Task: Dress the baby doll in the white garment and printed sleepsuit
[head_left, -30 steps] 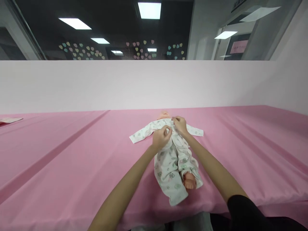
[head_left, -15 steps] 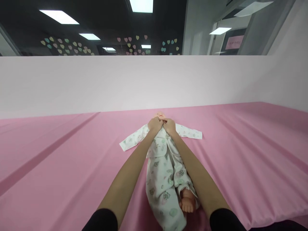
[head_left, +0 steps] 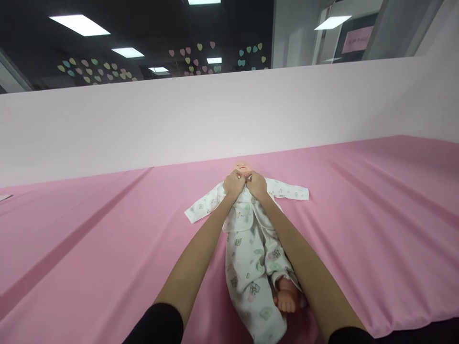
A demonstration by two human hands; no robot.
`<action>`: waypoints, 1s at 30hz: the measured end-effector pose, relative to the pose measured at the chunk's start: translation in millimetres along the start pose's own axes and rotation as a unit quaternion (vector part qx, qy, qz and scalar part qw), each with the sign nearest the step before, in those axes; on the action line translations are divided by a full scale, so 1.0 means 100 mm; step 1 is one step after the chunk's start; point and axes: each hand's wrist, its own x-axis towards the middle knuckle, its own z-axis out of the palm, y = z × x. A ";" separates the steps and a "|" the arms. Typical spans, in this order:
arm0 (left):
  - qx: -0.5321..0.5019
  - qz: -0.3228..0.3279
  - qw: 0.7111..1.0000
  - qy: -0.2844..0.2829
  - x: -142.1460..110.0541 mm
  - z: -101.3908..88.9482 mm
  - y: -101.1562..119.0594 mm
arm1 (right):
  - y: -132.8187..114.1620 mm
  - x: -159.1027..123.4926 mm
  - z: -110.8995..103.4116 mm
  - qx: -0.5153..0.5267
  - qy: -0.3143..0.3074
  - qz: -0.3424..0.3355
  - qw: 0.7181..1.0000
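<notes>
A baby doll [head_left: 242, 167] lies on its back, its head toward the white wall. It is dressed in a white printed jacket [head_left: 239, 218] and matching pants [head_left: 247, 272], and one bare foot shows at a pant cuff. The jacket sleeves stretch out to both sides. At the doll's neck my left hand [head_left: 234, 183] pinches one side of the jacket collar. My right hand [head_left: 256, 184] is closed on the collar's other side, fingertips nearly touching the left ones. The fingers cover the fastening, so its detail is hidden.
A pink sheet [head_left: 118, 258] with long creases covers the surface under the doll. Behind it rises a low white wall [head_left: 201, 119] with dark glass above, dotted with heart stickers. A pale flat thing [head_left: 5, 197] shows at the left edge.
The camera view has tilted and shifted slightly, so the doll appears a little farther right. Both hands stay at the collar, with only small finger movement.
</notes>
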 end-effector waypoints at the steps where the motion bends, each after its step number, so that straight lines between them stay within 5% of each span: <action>1: 0.003 -0.003 1.000 -0.001 0.00 0.00 0.00 | 0.01 0.00 0.01 0.002 0.010 -0.004 1.000; 13: 0.120 0.080 0.988 -0.050 -0.21 -0.06 0.02 | 0.07 -0.08 0.03 0.127 0.073 -0.010 0.989; 21: 0.088 0.084 0.992 -0.044 -0.40 -0.08 0.06 | 0.13 -0.19 -0.03 0.229 0.114 -0.026 0.966; 30: 0.021 -0.029 0.999 0.035 -0.79 -0.14 0.12 | 0.18 -0.44 -0.08 0.222 0.086 -0.041 0.970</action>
